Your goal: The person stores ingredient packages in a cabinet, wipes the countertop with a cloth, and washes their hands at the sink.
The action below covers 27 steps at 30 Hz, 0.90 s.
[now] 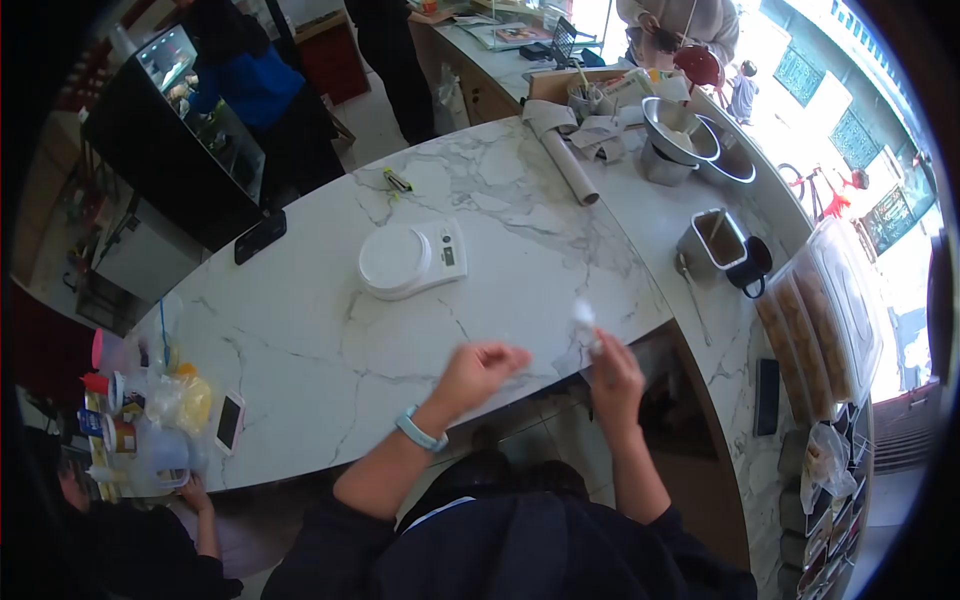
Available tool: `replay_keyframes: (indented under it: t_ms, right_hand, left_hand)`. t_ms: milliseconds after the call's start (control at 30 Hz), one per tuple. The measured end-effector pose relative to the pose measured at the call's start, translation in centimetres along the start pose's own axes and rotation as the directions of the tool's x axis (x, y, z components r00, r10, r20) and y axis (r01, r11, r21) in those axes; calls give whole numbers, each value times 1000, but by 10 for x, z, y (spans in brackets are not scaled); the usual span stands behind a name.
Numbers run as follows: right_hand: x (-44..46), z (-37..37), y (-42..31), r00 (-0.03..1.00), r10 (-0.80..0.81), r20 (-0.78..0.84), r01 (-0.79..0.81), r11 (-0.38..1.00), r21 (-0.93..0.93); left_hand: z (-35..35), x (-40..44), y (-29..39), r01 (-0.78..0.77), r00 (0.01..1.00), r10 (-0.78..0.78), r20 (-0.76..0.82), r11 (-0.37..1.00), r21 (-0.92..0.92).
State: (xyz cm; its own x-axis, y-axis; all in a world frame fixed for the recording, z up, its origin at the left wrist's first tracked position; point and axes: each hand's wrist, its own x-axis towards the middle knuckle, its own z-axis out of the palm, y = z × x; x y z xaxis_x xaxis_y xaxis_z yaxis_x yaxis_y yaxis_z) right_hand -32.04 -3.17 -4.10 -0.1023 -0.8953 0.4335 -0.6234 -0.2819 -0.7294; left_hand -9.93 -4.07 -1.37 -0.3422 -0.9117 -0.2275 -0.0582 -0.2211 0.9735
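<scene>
My right hand (615, 380) is closed, pinching a small white object (584, 315) above the table's near edge. It is blurred, so its kind does not show. To its left, my left hand (478, 376), with a pale blue band (421, 430) on the wrist, has its fingers curled together. Whether anything is in them is hidden. Beyond both hands, a white kitchen scale (405, 258) with a round platform and a small display stands on the marble-patterned table (300, 350). Neither hand touches it.
A black phone (260, 238) and a yellow-green small item (397, 181) lie farther back. At left are a white phone (229, 422), tubs and a co-worker's hand (193, 492). Rightward stand metal bowls (680, 130), a metal container (712, 245), a spoon (692, 300) and stacked plastic boxes (815, 330).
</scene>
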Motion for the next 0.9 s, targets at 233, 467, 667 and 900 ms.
replay_keyframes:
  t_ms: [233,467,667,900]
  right_hand:
    - [43,23,75,990,-9,140,93,789,-608]
    - [163,137,38,901,-132,412,228,954,-195]
    - [187,254,-35,605,-601,522,631,762,145]
    - [137,179,-32,528,-441,726,401,883,245]
  left_hand:
    - [-185,65,32,280,884,244,-398,405,870]
    - [-187,70,9,365,848,192,-494,465,807]
    - [-172,85,-20,347,800,376,-469,348,871]
    - [-171,84,-10,363,753,440,-489,342,867]
